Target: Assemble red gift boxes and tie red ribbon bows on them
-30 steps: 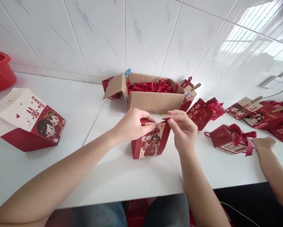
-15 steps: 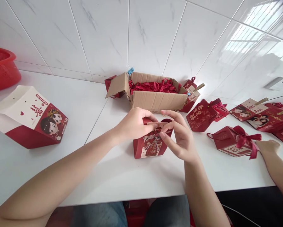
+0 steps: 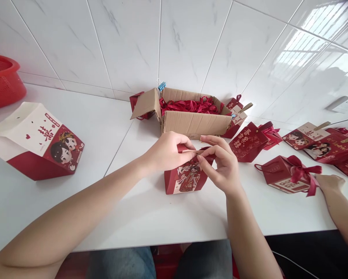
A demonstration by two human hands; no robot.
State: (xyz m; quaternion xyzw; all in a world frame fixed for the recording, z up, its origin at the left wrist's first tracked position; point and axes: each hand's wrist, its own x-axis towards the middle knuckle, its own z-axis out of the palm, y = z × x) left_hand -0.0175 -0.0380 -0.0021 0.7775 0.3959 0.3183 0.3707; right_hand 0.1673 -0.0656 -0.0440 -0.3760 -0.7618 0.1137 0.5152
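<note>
A red gift box (image 3: 188,178) with printed figures stands upright near the table's front edge. My left hand (image 3: 170,153) pinches the box's top edge between thumb and fingers. On the right side of the same edge, my right hand (image 3: 222,162) has its thumb and index finger pressed together close to my left fingertips, its other fingers bent above. Any small item between the fingertips is too small to make out. Behind the box sits an open cardboard box (image 3: 195,123) filled with red ribbons (image 3: 191,105).
A larger cream and red box (image 3: 46,143) stands at left, near a red basket (image 3: 5,87). Several red boxes stand at right, one with a ribbon bow (image 3: 284,174). Another person's hand (image 3: 330,182) rests beside it. A tiled wall (image 3: 133,46) rises behind.
My right thumb and index finger have closed together at the box's top edge, near my left fingertips. My left hand has kept its pinch.
</note>
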